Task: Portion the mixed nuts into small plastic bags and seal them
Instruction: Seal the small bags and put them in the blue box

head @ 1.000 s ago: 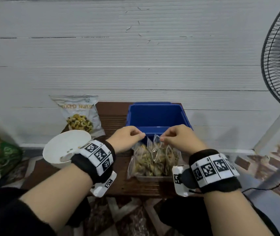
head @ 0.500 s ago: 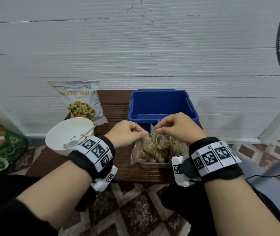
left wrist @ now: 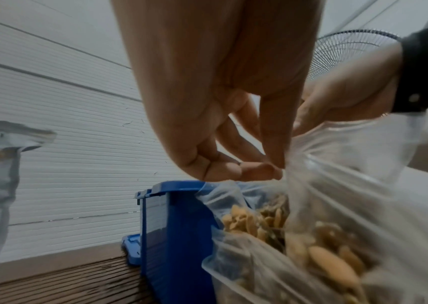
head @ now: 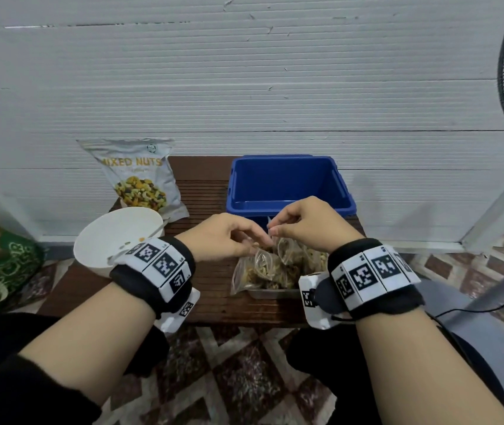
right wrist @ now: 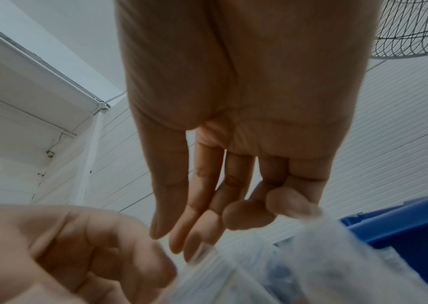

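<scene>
My left hand [head: 224,237] and right hand [head: 306,223] each pinch the top edge of a small plastic bag [left wrist: 337,205] of nuts, at 12 o'clock over the metal tray [head: 270,292]. It looks thin, limp and slippery; best gripped at the seal strip.

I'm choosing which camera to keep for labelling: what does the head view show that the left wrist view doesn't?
Head view only: white bowl, clear tray beneath the nut bags. Left wrist view only: left thumb and fingertips pinching the clear plastic bag top. Both: left hand, right hand, blue plastic bin, mixed-nuts pouch.
</scene>
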{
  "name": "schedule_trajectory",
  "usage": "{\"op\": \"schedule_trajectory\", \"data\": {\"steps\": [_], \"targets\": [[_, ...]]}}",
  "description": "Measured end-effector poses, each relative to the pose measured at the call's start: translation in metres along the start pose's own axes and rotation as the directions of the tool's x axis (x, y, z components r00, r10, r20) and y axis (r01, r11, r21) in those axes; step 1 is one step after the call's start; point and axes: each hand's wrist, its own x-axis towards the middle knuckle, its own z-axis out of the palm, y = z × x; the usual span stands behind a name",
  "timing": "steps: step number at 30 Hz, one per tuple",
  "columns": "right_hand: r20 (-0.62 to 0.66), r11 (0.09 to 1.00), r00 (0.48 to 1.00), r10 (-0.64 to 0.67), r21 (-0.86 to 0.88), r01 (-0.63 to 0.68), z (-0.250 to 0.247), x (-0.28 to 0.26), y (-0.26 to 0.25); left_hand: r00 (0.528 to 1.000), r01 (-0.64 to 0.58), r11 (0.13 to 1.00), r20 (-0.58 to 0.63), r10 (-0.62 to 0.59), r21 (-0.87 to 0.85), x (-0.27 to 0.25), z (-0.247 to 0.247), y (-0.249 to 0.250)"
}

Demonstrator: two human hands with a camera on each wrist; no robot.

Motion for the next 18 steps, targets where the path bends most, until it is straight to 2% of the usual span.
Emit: {"op": "schedule_trajectory", "data": {"steps": [4, 6, 12, 18], "targets": [[-0.002, 1.0, 1.0, 0.0, -0.001, 0.0, 0.001, 0.0, 0.0, 0.996, -0.005, 0.996, 0.091, 0.014, -0.093, -0.006, -0.005, 0.002], [-0.003, 1.0, 1.0, 0.0, 0.0, 0.0, 0.002, 0.0, 0.0, 0.997, -0.01, 0.996, 0.081, 0.017, -0.084, -0.007, -0.005, 0.002], [0.005, 1.0, 1.0, -0.005, 0.02, 0.005, 0.002, 0.003, -0.003, 0.997, -0.073, 0.997, -0.043, 0.072, -0.036, -0.005, 0.0, -0.003], [-0.035, 0.999, 0.999, 0.008, 0.046, -0.006, -0.006, 0.005, -0.008, 0.945, -0.176, 0.958, -0.31, 0.101, -0.226, -0.005, -0.01, 0.012]]}}
